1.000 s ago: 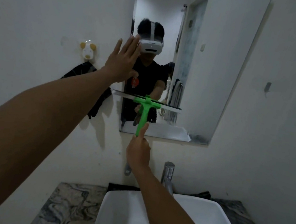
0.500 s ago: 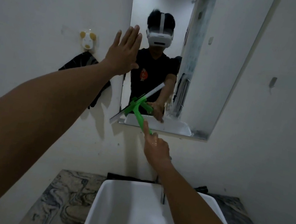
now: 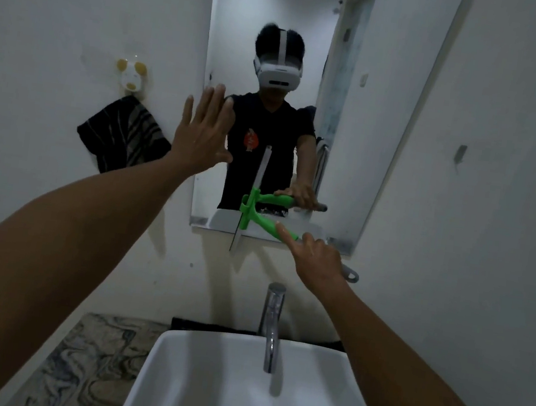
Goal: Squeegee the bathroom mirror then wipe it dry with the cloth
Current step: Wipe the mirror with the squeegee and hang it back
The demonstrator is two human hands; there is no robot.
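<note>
Head view: green squeegee (image 3: 259, 220) with its grey blade nearly vertical across the mirror's (image 3: 362, 147) lower edge, handle angled right into the right hand (image 3: 315, 260), whose fingers wrap it, index finger laid along the handle. Left hand (image 3: 203, 129) is flat with fingers spread on the mirror's left edge. Below, a white sink (image 3: 202, 381), chrome tap (image 3: 271, 322), marbled desk (image 3: 82, 359); a dark striped cloth (image 3: 124, 134) hangs on the white wall. Half a second ago the blade lay diagonal, now swung upright.
</note>
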